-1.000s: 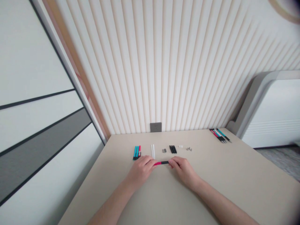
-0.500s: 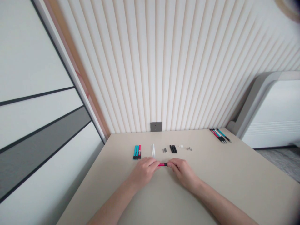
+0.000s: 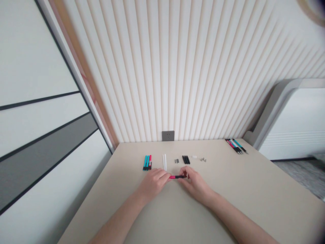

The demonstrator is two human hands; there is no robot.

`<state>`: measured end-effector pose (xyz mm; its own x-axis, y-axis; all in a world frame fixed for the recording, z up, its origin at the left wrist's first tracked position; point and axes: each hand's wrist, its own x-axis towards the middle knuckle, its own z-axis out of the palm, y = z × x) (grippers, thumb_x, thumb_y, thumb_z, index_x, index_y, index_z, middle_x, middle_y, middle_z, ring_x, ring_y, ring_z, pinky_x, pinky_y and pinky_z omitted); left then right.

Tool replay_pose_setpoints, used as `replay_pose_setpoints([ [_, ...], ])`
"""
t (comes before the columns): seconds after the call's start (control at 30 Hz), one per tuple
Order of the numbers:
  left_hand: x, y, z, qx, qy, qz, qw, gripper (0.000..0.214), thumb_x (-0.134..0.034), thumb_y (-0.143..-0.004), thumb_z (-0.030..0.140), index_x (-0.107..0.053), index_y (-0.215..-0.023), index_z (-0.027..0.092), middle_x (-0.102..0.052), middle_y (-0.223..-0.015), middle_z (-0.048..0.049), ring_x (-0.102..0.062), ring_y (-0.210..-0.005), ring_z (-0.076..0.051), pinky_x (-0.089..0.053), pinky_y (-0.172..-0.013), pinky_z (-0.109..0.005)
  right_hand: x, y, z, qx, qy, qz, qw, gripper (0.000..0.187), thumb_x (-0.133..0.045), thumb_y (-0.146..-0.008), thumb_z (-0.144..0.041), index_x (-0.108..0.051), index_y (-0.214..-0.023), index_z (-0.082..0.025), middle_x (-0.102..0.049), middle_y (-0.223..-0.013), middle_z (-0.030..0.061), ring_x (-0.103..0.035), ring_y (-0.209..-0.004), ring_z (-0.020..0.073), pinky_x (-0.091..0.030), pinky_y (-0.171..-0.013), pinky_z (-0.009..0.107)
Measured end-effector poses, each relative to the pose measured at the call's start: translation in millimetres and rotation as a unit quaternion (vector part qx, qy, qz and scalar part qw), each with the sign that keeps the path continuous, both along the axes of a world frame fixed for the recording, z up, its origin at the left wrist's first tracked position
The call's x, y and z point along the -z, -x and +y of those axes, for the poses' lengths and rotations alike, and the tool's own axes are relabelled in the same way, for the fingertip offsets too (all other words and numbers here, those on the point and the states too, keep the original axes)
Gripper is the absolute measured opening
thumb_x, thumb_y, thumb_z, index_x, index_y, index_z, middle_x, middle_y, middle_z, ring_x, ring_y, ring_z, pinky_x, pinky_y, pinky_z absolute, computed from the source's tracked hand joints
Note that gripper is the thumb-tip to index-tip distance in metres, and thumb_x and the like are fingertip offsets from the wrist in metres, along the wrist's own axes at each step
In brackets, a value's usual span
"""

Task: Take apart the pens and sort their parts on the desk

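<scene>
A slim pen with a red barrel and a black grip (image 3: 177, 177) lies level between my two hands, just above or on the table. My left hand (image 3: 154, 182) is closed on its red end, fingers wrapped over it. At the black end, the thumb and bent fingers of my right hand (image 3: 194, 183) are around the grip; how firmly they press cannot be made out. Behind my left hand lie two white refills (image 3: 165, 162). Several black grips (image 3: 186, 159) sit beyond my right hand, beside small grey clips (image 3: 176, 161).
Blue and red pen barrels (image 3: 147, 162) lie at the left. Tiny white pieces (image 3: 194, 157) and grey cone-shaped tips (image 3: 203, 159) are right of the grips. Several whole pens (image 3: 236, 146) rest at the table's (image 3: 254, 189) far right, near the ribbed wall (image 3: 175, 67).
My right thumb and fingers have loosened and spread around the black end, so more of the grip shows. My left hand keeps its hold on the red barrel. The view has shifted slightly.
</scene>
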<state>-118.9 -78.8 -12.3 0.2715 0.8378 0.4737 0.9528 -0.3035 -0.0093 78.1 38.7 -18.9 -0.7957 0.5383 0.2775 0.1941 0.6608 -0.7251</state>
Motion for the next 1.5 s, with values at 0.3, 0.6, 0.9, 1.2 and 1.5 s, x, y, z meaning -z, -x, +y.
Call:
replay_pose_setpoints([
  [0.3,2.1,-0.7,-0.6,0.001,0.013,0.014,1.0,0.021,-0.045,-0.1,0.025,-0.064,-0.097,0.018,-0.062,-0.08,-0.002,-0.058,-0.074,-0.016,-0.044,-0.069,-0.029,3.6,1.7,-5.3,-0.02,0.025,-0.014,0.999,0.028,-0.056,-0.089,-0.031,-0.057,-0.114,-0.02,-0.064,-0.095,0.0046,-0.058,-0.08,0.0174,-0.047,-0.075,0.03],
  [0.6,3.6,0.0,-0.1,0.005,0.02,0.017,1.0,0.018,-0.046,-0.099,0.023,-0.063,-0.098,0.018,-0.063,-0.082,-0.0022,-0.059,-0.075,-0.017,-0.044,-0.07,-0.03,-2.0,1.5,-6.9,-0.048,0.016,-0.041,0.998,0.026,-0.054,-0.091,-0.032,-0.058,-0.114,-0.021,-0.067,-0.099,0.0049,-0.061,-0.084,0.018,-0.047,-0.078,0.031],
  [0.9,5.4,-2.0,0.5,0.004,0.02,0.025,0.999,0.02,-0.045,-0.099,0.025,-0.064,-0.097,0.018,-0.063,-0.082,-0.0028,-0.059,-0.077,-0.017,-0.044,-0.069,-0.03,0.0,2.2,-7.3,-0.053,0.01,-0.046,0.997,0.019,-0.048,-0.096,-0.032,-0.061,-0.105,-0.022,-0.068,-0.09,0.0027,-0.061,-0.081,0.0171,-0.046,-0.076,0.029],
  [1.2,3.6,-1.1,0.0,0.007,0.024,0.014,1.0,0.021,-0.045,-0.1,0.024,-0.064,-0.099,0.018,-0.064,-0.082,-0.003,-0.059,-0.076,-0.017,-0.045,-0.069,-0.031,3.3,3.9,-4.4,-0.044,-0.025,-0.035,0.998,0.025,-0.041,-0.098,-0.031,-0.061,-0.088,-0.021,-0.065,-0.085,0.0034,-0.058,-0.081,0.0173,-0.044,-0.076,0.029],
  [1.5,3.1,-2.5,0.6,-0.011,0.038,0.012,0.999,0.021,-0.046,-0.099,0.025,-0.065,-0.098,0.018,-0.064,-0.083,-0.0035,-0.06,-0.078,-0.018,-0.046,-0.071,-0.032,0.2,1.2,-2.8,-0.052,-0.055,-0.038,0.996,0.017,-0.046,-0.095,-0.024,-0.062,-0.093,-0.021,-0.061,-0.089,0.0039,-0.057,-0.083,0.0166,-0.044,-0.076,0.028],
])
